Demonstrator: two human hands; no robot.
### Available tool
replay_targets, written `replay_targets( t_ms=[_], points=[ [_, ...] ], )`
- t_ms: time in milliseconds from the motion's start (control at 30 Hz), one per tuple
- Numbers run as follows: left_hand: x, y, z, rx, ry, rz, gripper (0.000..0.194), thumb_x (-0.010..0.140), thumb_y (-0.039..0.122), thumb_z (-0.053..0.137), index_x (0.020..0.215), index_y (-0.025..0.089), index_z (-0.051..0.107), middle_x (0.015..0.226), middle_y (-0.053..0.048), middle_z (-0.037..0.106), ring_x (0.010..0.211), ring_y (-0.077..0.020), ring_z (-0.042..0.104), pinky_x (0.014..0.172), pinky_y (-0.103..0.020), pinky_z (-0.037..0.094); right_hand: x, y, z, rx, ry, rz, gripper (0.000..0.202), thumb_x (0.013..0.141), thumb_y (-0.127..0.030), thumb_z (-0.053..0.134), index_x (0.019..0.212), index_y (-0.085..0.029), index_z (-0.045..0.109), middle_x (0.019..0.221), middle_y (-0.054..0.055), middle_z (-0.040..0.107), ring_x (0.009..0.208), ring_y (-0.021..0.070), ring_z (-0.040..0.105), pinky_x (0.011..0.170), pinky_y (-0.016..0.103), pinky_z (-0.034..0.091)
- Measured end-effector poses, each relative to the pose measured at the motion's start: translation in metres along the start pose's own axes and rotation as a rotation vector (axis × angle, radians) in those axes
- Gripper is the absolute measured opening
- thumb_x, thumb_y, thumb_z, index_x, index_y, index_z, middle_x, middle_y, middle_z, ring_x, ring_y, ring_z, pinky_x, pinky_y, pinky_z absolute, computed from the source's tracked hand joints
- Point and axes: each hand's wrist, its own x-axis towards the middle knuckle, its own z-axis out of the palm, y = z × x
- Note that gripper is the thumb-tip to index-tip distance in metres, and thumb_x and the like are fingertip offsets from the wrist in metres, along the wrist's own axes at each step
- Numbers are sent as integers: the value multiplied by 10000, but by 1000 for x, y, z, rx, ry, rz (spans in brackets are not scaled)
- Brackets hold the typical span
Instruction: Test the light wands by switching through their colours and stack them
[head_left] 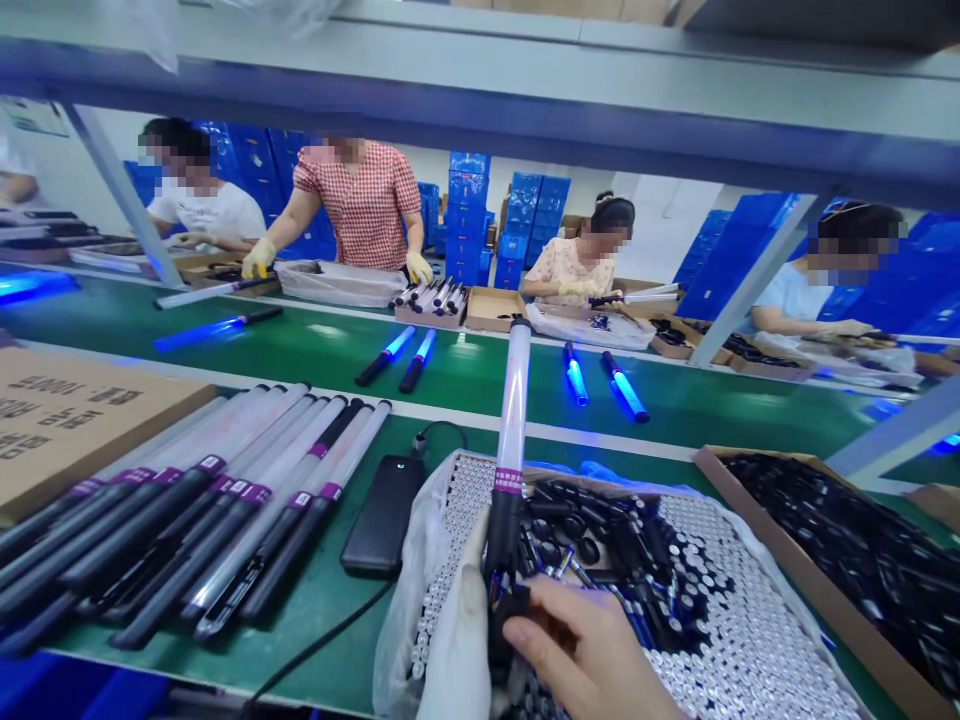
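A light stick (514,410) with a clear tube, a purple band and a black handle stands nearly upright in the middle of the view. My left hand (461,630), in a white glove, is wrapped round its handle. Bare fingers of my right hand (577,645) pinch a small black part (510,610) at the handle's lower end. Beneath both hands is a plastic-lined box (750,600) of batteries and small black parts. On the left, several similar sticks (225,490) lie side by side.
A black power bank (382,515) with a cable lies beside the box. At right is a carton (847,610) of black parts. Glowing blue sticks (574,375) lie on the green belt (480,375). Several people work beyond it. A metal shelf beam (480,80) crosses overhead.
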Motion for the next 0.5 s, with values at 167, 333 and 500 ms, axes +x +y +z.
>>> replay_targets(
  t_ms=[167,333,500],
  points=[
    [-1,6,-4,4,15,38,386,925,400,505,1264,222,553,1382,-91,484,1221,-235,499,1047,-457,415,-3,0,0,-26,2,-18,358,912,-407,486,632,-191,434,513,-60,382,481,86,322,456,213,216],
    [-1,8,-2,-5,-6,49,407,925,412,501,1285,226,539,1396,-98,471,1235,-238,490,1057,-465,404,-4,-5,-3,-63,-2,-48,382,914,-392,486,598,-193,405,504,-56,404,472,87,336,444,209,235],
    [-3,11,2,-34,-32,30,418,922,443,493,1274,226,553,1401,-93,479,1261,-240,477,1087,-474,369,-7,-4,-1,-124,115,-55,225,855,-370,584,700,-208,570,539,-49,440,472,106,401,456,212,307]
  ],
)
